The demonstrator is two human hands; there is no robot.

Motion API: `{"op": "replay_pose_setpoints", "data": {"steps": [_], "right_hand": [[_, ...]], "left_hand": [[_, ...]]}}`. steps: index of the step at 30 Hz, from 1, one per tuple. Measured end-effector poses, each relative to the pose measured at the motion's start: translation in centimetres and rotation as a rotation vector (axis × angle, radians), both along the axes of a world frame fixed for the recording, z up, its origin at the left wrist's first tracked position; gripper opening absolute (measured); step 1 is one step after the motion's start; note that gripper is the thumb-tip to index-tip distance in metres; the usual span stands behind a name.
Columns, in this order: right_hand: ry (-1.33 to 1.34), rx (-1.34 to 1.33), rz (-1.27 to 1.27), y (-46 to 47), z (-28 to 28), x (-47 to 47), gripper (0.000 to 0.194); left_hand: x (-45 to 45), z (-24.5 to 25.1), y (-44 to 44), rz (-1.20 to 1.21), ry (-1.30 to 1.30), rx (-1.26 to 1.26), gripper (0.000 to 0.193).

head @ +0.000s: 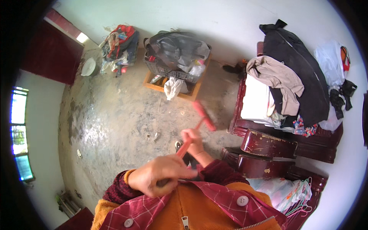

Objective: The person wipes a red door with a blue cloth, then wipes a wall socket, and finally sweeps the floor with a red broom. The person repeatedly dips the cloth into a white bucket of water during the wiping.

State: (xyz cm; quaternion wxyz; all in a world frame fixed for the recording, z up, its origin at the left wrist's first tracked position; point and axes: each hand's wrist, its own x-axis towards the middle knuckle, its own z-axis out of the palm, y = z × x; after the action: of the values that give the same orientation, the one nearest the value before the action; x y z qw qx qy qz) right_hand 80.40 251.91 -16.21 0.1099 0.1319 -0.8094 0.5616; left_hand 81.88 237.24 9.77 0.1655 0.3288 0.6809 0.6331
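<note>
A long red handle with a red crosswise head [204, 116], blurred, slants across the view in front of my body. My right hand [193, 141] closes around the handle near its head. This hand comes from the sleeve at the right. My left hand [161, 174], with an orange band at the wrist, is lower and nearer my chest, curled at the handle's near end. The fingers of this hand are blurred, and its inner side is partly hidden. The head is above the concrete floor [123, 106].
Ahead, a crate [181, 73] with bags stands on a wooden drawer [172, 92]. A clothes heap [119, 46] and a white basin [88, 67] lie further left. Dark red furniture [267, 143] bearing clothes stands at right. Plastic hangers [299, 205] lie lower right.
</note>
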Motion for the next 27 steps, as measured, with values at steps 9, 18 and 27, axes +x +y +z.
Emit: {"op": "replay_pose_setpoints", "data": {"steps": [9, 18, 27], "right_hand": [[0.006, 0.038, -0.011, -4.8, -9.3, -2.0, 0.008], [-0.280, -0.296, 0.638, -16.7, -2.9, 0.5, 0.005], [0.055, 0.000, 0.513, -14.6, 0.5, -0.9, 0.008]], "left_hand": [[3.1, -8.3, -3.1, 0.861, -0.293, 0.265, 0.017], [3.7, 0.4, -5.8, 0.707, -0.174, -0.153, 0.029], [4.2, -0.7, -13.9, 0.364, 0.097, 0.264, 0.024]]}}
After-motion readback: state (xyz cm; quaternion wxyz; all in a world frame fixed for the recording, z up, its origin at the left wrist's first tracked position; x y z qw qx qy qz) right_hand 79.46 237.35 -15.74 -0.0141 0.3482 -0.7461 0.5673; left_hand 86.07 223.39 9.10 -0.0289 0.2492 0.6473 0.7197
